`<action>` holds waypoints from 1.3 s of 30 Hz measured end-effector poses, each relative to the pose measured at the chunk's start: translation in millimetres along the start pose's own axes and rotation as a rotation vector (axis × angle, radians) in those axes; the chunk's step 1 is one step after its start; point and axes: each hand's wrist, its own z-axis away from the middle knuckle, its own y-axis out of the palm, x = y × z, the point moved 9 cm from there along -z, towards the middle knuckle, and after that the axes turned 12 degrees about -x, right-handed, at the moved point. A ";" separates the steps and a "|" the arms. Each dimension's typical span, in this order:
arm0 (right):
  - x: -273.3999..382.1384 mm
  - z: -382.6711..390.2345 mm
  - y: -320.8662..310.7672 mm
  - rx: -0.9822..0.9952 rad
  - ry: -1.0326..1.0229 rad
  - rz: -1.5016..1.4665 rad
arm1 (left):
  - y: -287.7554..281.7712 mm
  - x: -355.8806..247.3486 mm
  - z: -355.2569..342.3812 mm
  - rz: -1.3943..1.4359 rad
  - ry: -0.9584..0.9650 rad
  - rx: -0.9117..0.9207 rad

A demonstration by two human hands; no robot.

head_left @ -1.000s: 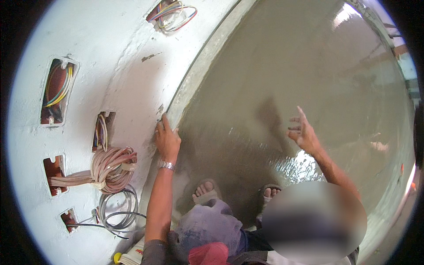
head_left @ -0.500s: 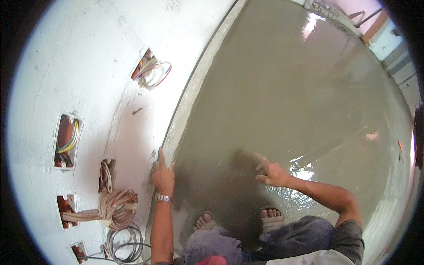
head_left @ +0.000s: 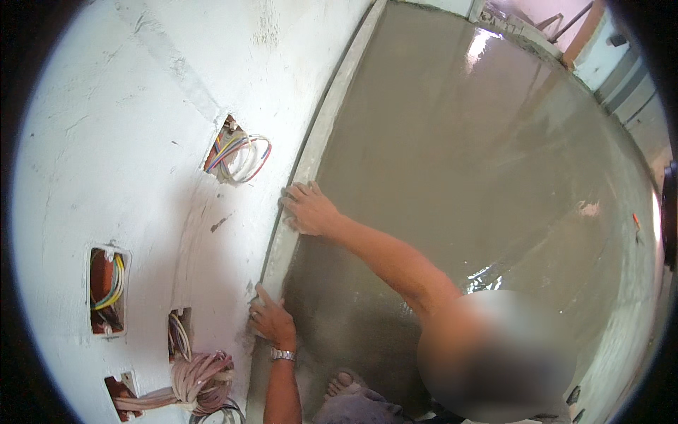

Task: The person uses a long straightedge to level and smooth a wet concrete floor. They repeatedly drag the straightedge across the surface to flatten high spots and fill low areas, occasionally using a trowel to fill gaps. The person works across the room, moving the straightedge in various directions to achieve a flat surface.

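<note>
A pale grey strip (head_left: 328, 116) runs along the foot of the white wall, bordering a smooth, wet-looking cement floor (head_left: 452, 162). My right hand (head_left: 309, 208) rests across this strip with its fingers spread, the arm reaching over from the right. Nearer to me, my left hand (head_left: 272, 318), with a metal-band watch (head_left: 283, 354) at the wrist, is at the strip's near end against the wall. Its index finger is stretched out and the others are slightly bent. I see no tool in either hand. The undersides of both hands are hidden.
Wall boxes hold looped coloured wires (head_left: 240, 157) and yellow-green wires (head_left: 113, 283). A thick bundle of pinkish cable (head_left: 205, 381) sticks out low on the wall, beside my left forearm. One bare, cement-smeared foot (head_left: 344, 383) stands on the floor. A blurred patch covers the lower right.
My right hand has swung left and forward from above the wet floor onto the strip. My left hand stays by the wall, lower in view. The view has shifted, showing more wall above.
</note>
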 end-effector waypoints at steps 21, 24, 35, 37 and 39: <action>-29.3 -36.7 16.9 0.139 -0.061 -0.018 | 9.4 -13.9 -14.5 0.206 0.000 0.042; -27.7 -32.4 16.2 0.108 -0.049 0.016 | 4.0 -13.6 -14.1 0.271 0.035 0.059; -42.5 -42.8 20.8 0.044 -0.095 -0.069 | 1.5 -19.1 -26.1 0.316 0.067 0.020; -49.6 -44.4 18.5 0.049 -0.078 -0.047 | -2.2 -27.4 -33.1 0.364 0.050 0.066; -50.9 -46.1 19.4 0.087 -0.045 -0.004 | -4.0 -29.6 -34.5 0.409 0.035 0.093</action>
